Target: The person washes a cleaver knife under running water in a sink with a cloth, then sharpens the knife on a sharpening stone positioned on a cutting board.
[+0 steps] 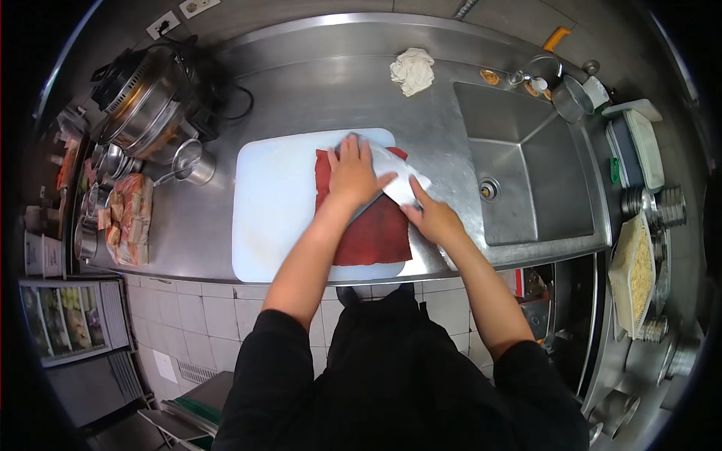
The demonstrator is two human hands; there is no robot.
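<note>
A white cutting board lies on the steel counter, with a dark red cloth spread over its right part. On the cloth rests a whitish, silvery flat piece, possibly a fish, set diagonally with a dark lower edge. My left hand lies on its upper left part, fingers spread and pointing away from me. At its lower right end is my right hand, thumb and index finger apart and touching the edge; its other fingers are curled and partly hidden.
A crumpled white cloth lies at the back of the counter. On the right is a steel sink with pots behind it. Packaged food, a steel pot and an appliance stand on the left.
</note>
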